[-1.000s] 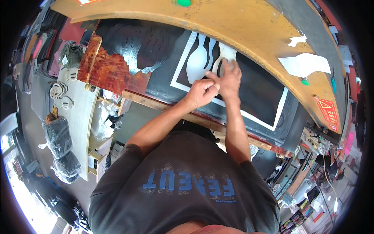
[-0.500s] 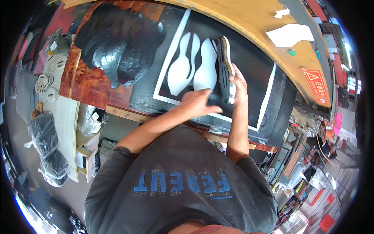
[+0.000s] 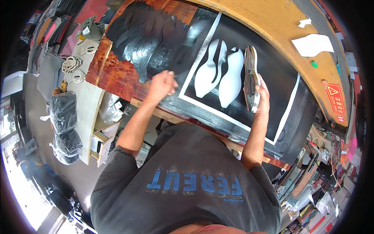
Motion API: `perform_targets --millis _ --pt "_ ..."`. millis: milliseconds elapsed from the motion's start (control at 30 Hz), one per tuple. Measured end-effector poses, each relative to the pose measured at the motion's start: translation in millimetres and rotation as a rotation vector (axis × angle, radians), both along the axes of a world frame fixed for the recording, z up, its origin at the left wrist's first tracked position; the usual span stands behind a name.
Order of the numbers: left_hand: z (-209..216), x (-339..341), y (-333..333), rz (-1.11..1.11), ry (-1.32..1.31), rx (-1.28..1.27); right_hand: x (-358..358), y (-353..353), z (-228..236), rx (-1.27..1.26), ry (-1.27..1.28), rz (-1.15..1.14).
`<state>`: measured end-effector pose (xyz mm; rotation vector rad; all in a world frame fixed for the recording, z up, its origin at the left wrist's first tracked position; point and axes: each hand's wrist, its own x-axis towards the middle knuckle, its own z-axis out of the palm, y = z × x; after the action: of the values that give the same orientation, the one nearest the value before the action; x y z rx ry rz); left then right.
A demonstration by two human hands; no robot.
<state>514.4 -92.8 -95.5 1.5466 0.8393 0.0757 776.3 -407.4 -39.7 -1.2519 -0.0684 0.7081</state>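
Observation:
My right hand [image 3: 263,95] grips a sole-shaped cutting die [image 3: 251,78], tilted on its side, with a pale outer edge and a dark ribbed inside. Beneath it lies a black sheet [image 3: 278,78] on a white board [image 3: 218,111] whose border shows around it. White sole-shaped openings [image 3: 231,80] show in the sheet, left of the die. My left hand [image 3: 163,84] is off to the left with its fingers curled, slightly blurred; what it holds, if anything, I cannot make out. Close beyond it lies a heap of black sole-shaped pieces [image 3: 154,54].
A yellow machine beam [image 3: 269,23] with a green button crosses the far side. Red-brown worn board [image 3: 111,70] lies under the heap. On the left stands a pale side table [image 3: 83,121] with ring-shaped parts [image 3: 72,64] and plastic-wrapped black bundles [image 3: 64,124] beside it.
My left hand has swung left from the white openings to the heap, its fingers now curled. The right hand still holds the die beside the openings. The whole view has shifted.

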Motion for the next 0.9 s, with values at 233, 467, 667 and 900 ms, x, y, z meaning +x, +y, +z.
perform_targets --millis 233,467,667,900 --pt "-15.9 -50.0 13.7 0.282 0.13 -0.221 -5.5 -3.5 18.7 -0.055 -0.057 -0.031" --pt "-8.0 -103.8 10.1 0.334 0.308 -0.178 -32.3 -19.6 17.8 -0.772 -0.766 -0.135" --pt "-4.8 -54.2 -7.1 0.197 0.243 -0.204 -37.9 16.5 -35.2 -1.296 -1.133 -0.063" --pt "11.1 35.4 -43.9 -0.141 0.034 -0.138 23.7 -7.4 -9.5 -1.112 -0.846 -0.141"
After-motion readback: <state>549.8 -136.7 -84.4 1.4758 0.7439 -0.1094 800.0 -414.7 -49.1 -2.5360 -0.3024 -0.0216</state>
